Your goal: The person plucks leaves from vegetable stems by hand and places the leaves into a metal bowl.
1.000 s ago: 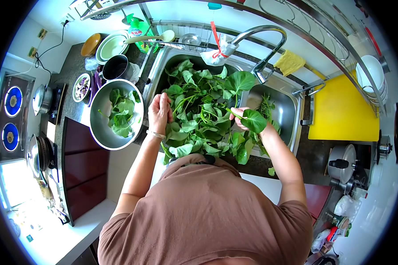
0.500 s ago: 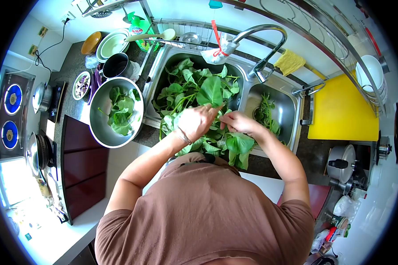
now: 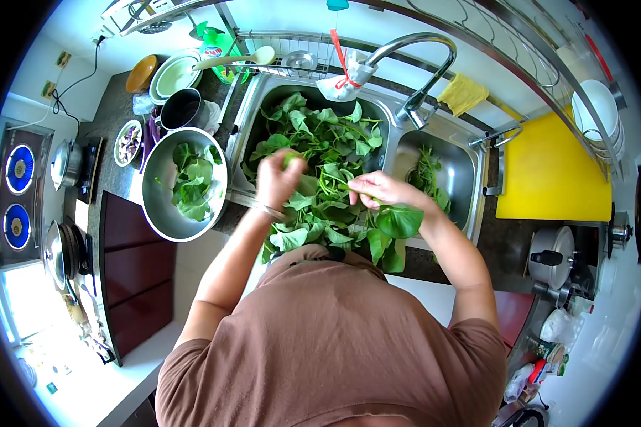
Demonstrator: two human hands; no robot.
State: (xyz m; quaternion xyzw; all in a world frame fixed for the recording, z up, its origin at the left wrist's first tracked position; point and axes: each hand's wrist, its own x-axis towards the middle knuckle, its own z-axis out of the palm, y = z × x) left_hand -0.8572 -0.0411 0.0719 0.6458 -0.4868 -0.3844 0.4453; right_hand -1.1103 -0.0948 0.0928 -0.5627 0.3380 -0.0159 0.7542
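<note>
Green leaves (image 3: 322, 213), yellow board (image 3: 548, 181)

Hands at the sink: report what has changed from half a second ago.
The left hand has swung left, away from the right hand, a bit of green in its grasp. The right hand, barely moved, pinches a stem. The large leaf beyond them no longer shows there. Metal bowl and tap: unchanged.

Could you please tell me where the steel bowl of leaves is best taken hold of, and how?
The steel bowl is probably best gripped two-handed by opposite sides of its rim, coming from the near side: it is wide and round, shows no handle, and the dark pot crowds its far edge.
</note>
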